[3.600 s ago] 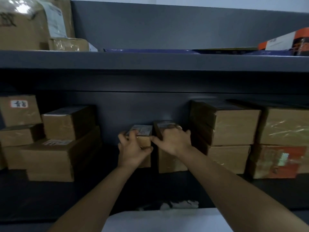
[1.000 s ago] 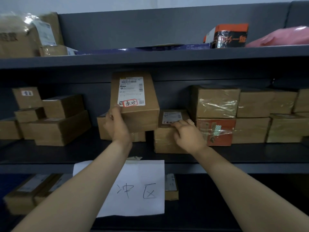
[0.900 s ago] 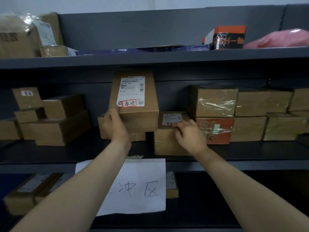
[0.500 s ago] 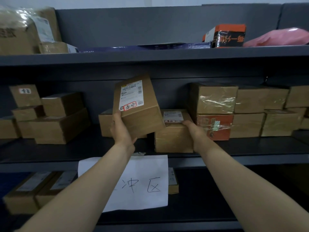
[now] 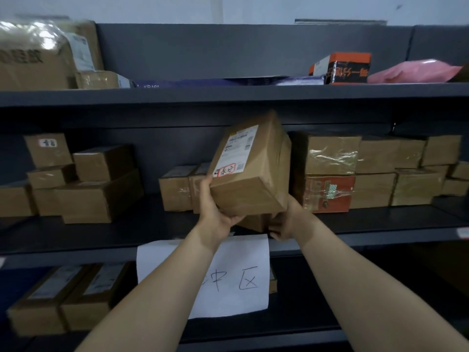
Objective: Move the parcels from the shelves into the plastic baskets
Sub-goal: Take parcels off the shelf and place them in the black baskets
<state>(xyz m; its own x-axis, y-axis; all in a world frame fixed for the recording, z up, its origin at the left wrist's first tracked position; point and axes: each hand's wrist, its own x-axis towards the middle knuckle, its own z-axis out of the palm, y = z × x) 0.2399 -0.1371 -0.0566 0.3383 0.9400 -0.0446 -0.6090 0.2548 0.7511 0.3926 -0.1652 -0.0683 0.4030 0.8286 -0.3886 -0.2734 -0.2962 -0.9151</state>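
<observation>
The left hand (image 5: pixel 215 209) grips the lower left corner of one parcel (image 5: pixel 251 184), with the thumb on its labelled face and the fingers curled beneath. The parcel is raised clear of the middle shelf (image 5: pixel 127 232) and tilted to the right, its one white label (image 5: pixel 237 151) facing the camera. The right hand (image 5: pixel 289 219) sits under the parcel's lower right corner, fingers curled round the corner of one small box (image 5: pixel 253 222) just below it; whether that box rests on the shelf cannot be told. Behind the parcel, two boxes (image 5: pixel 182 189) stand side by side on the same shelf. The left group (image 5: pixel 83 184) is about six stacked boxes, edges blurred. The right group (image 5: pixel 375 171) is at least eight boxes stacked two high, one a reddish box (image 5: pixel 327 194). The top shelf (image 5: pixel 228 94) carries two cardboard boxes (image 5: pixel 38 67) at left, one orange-and-black box (image 5: pixel 340 68) and one pink bag (image 5: pixel 413 72). One sheet of paper (image 5: pixel 228 283) with handwriting hangs from the middle shelf's front edge. The bottom shelf (image 5: pixel 304 313) has two boxes at left (image 5: pixel 61 298) and one more (image 5: pixel 272 283) partly hidden behind the paper.
</observation>
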